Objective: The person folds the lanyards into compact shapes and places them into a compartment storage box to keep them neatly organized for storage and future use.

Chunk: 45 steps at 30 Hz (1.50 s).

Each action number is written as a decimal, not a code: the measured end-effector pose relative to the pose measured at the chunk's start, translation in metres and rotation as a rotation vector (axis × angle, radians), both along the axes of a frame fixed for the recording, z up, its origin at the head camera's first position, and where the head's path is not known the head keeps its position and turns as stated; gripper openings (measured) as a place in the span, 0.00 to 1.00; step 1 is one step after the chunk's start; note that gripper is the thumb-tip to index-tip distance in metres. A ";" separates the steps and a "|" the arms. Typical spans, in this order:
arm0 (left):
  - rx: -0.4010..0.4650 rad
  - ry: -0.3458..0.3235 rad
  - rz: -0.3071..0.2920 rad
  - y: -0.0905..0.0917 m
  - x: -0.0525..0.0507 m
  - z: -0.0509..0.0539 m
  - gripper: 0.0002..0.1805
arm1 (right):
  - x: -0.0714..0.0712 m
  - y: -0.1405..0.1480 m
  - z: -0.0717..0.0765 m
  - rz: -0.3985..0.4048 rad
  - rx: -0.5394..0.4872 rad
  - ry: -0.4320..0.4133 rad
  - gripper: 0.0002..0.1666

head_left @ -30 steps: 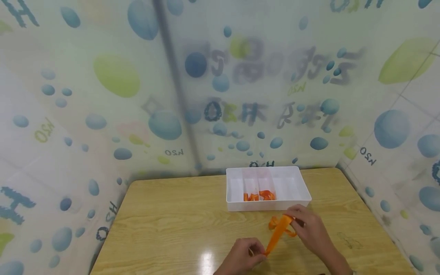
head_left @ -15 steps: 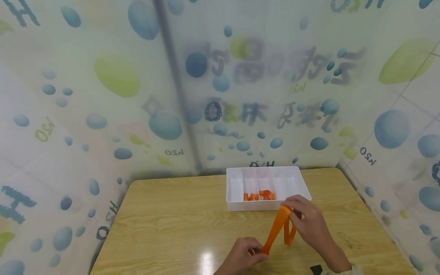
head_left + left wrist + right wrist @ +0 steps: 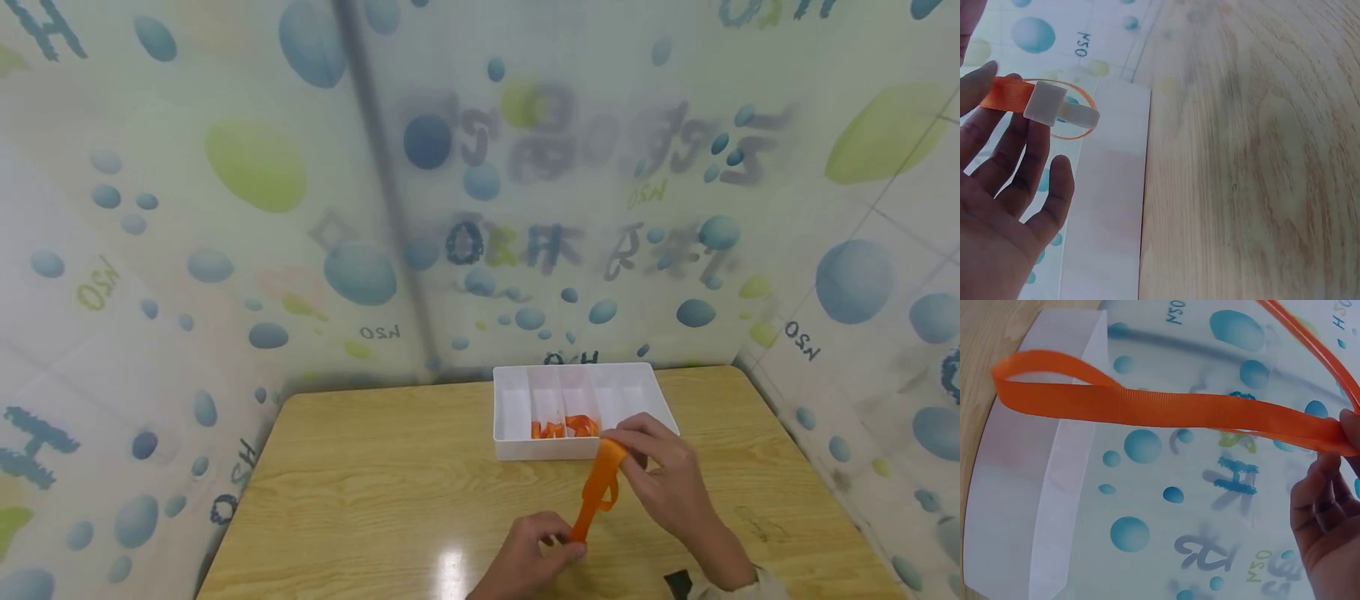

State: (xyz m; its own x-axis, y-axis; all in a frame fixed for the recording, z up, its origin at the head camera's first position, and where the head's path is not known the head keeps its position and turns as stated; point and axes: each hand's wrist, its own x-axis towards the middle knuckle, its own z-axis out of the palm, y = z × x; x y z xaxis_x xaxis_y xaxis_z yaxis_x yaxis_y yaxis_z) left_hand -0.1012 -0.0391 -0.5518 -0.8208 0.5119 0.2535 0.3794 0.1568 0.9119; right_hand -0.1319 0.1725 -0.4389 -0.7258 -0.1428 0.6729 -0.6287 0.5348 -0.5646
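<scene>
An orange ribbon (image 3: 597, 492) stretches at a slant between my two hands above the table. My left hand (image 3: 528, 552) pinches its lower end between thumb and fingertips. Higher up, my right hand (image 3: 667, 475) pinches the other end in front of the white box. In the left wrist view a white plastic fitting (image 3: 1045, 104) shows on the ribbon beside the fingers, with a thin orange loop behind it. The right wrist view shows the ribbon (image 3: 1172, 408) running out from the fingers into a wide loop.
A white divided box (image 3: 585, 450) stands at the table's back edge. Orange ribbon pieces (image 3: 581, 426) lie in two of its middle compartments. The wooden table (image 3: 375, 483) is enclosed by patterned sheeting (image 3: 465, 317) behind and at both sides.
My right hand has risen and shifted slightly left, lifting the ribbon off the tabletop. The hanging loop has swung in close to the taut strip. My left hand has barely moved.
</scene>
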 end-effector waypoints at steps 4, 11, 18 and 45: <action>0.017 0.059 0.021 0.002 0.000 0.001 0.11 | 0.002 -0.007 0.005 0.003 -0.065 -0.033 0.17; 0.051 0.073 0.109 0.005 0.000 0.005 0.07 | 0.006 -0.016 0.015 0.035 -0.114 -0.133 0.16; 0.114 0.107 0.199 0.006 -0.001 0.004 0.06 | 0.009 -0.026 0.020 0.065 -0.148 -0.203 0.14; 0.221 0.051 0.198 0.005 -0.014 0.027 0.11 | 0.013 -0.050 0.023 0.174 -0.146 -0.283 0.15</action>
